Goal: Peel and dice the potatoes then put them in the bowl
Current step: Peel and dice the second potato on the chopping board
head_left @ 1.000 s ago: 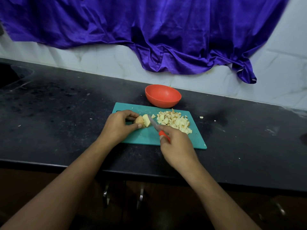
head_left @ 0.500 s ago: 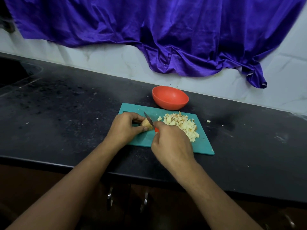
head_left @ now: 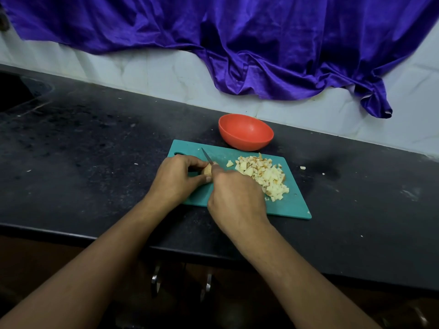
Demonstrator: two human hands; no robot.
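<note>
A teal cutting board (head_left: 294, 205) lies on the black counter. My left hand (head_left: 178, 178) pinches a small potato piece (head_left: 207, 170) on the board's left half. My right hand (head_left: 235, 198) grips a small knife; its blade (head_left: 206, 158) points away from me and rests on the potato piece, and the handle is hidden in my fist. A heap of diced potato (head_left: 263, 173) sits on the board's right half. An orange bowl (head_left: 245, 131), with nothing in it that I can see, stands just behind the board.
A purple cloth (head_left: 237, 43) hangs over the white tiled wall behind the counter. A few potato crumbs (head_left: 303, 167) lie on the counter to the right of the board. The counter's front edge (head_left: 71, 235) runs below my wrists, with cabinet handles (head_left: 155, 279) under it.
My right hand has moved left, closer to my left hand, and turned the knife from pointing left across the board to pointing away from me over the potato piece. The view has drifted slightly.
</note>
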